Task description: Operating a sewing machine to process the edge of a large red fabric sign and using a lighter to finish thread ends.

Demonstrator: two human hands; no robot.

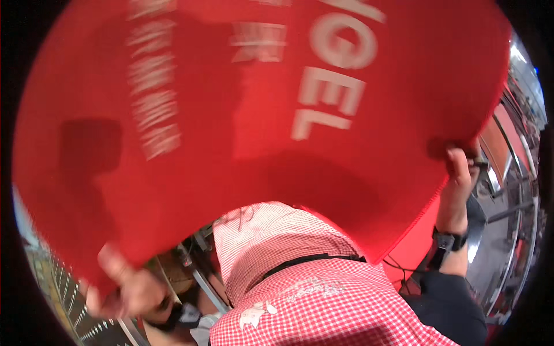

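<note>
A large red cloth [254,144] with white printed characters and letters fills most of the view, spread out in front of me. Its lower edge curves up in the middle, and a stitched border shows along the sides. My left hand [130,288], blurred by motion, grips the lower left corner. At the right edge my right hand [460,173] is closed on the cloth, thumb on the printed face and the other fingers mostly hidden behind it. A dark watch [443,245] sits on my right wrist.
Below the cloth is my red-and-white checked apron [323,294] with a dark waist strap. Metal rails [513,213] and cluttered equipment stand at the right. A strip with rows of small bright dots [95,326] runs along the lower left. Thin dark cables [404,271] hang near my right forearm.
</note>
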